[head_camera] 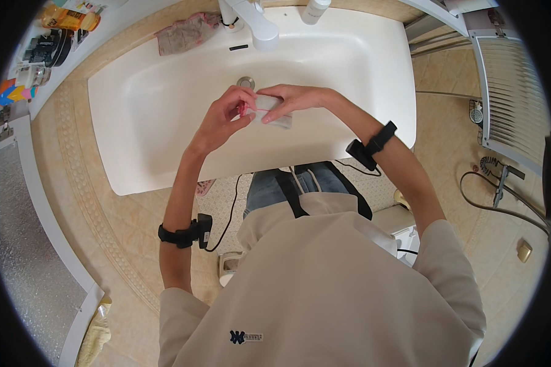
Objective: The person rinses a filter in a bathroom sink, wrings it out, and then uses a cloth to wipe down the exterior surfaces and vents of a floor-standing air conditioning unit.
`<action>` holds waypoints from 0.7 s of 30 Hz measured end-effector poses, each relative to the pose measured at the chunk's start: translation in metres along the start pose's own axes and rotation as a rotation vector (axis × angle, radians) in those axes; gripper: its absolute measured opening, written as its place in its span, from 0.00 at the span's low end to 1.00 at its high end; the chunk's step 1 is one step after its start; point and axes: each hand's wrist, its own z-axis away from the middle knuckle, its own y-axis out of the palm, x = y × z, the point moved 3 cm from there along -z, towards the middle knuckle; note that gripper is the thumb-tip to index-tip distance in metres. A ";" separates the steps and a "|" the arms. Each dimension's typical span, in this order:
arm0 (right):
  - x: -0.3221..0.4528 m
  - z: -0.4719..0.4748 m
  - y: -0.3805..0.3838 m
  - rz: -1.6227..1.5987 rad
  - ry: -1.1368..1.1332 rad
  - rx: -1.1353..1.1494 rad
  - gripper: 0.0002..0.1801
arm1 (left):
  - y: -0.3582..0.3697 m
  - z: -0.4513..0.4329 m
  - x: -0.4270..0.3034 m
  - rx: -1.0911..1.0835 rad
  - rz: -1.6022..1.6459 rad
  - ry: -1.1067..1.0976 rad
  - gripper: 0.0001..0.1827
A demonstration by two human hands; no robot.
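Note:
A small pale cloth item with pink edging (282,121), perhaps a sock or a folded rag, is held between both hands above the white sink basin (165,124). My left hand (224,117) pinches its pink edge with bent fingers. From the other side my right hand (298,100) grips the pale part between thumb and fingers. Just beyond the fingertips is the round metal drain (245,83). How the cloth is folded under the fingers cannot be made out.
A white faucet (261,32) reaches over the basin's back edge. A grey cloth with pink trim (188,34) lies on the rim to its left, and a white bottle (315,11) stands to its right. Cabinet doors flank the sink, with bottles and jars at the upper left.

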 end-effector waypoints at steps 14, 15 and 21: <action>-0.025 -0.015 0.022 -0.308 0.231 0.107 0.29 | 0.033 -0.022 0.023 0.049 -1.392 0.224 0.41; -0.031 -0.015 0.023 -0.311 0.234 0.103 0.29 | 0.035 -0.028 0.033 0.052 -1.389 0.228 0.41; -0.049 -0.026 0.010 0.364 0.236 -0.088 0.24 | 0.034 -0.047 0.079 0.054 -1.280 0.043 0.17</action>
